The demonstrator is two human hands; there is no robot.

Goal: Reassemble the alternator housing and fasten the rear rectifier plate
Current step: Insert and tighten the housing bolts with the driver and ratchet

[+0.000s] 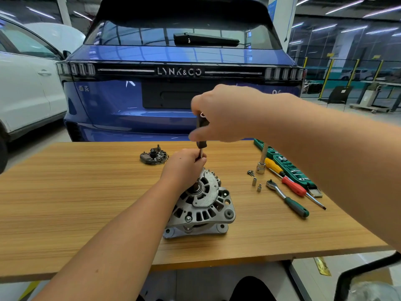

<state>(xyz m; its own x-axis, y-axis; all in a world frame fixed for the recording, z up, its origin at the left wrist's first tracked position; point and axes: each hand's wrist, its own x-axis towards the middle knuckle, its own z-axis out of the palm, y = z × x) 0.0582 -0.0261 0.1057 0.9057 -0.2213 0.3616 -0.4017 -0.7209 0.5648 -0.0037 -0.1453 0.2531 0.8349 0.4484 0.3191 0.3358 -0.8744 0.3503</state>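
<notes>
The grey alternator housing (201, 205) stands on the wooden table (86, 192), rear face up, its shaft end bare. A dark-handled screwdriver (201, 135) stands upright over its far edge. My right hand (223, 114) grips the handle from above. My left hand (184, 168) pinches the screwdriver's shaft just above the housing, and hides the tip. The dark rectifier plate (154, 156) lies apart on the table, behind and to the left of the housing.
To the right lie a green-handled ratchet (286, 198), a red and a yellow screwdriver (288, 181), an upright extension with a socket (261, 164), small sockets (256, 184), screws (250, 173) and a green socket case (288, 164). A blue car (173, 88) stands behind the table.
</notes>
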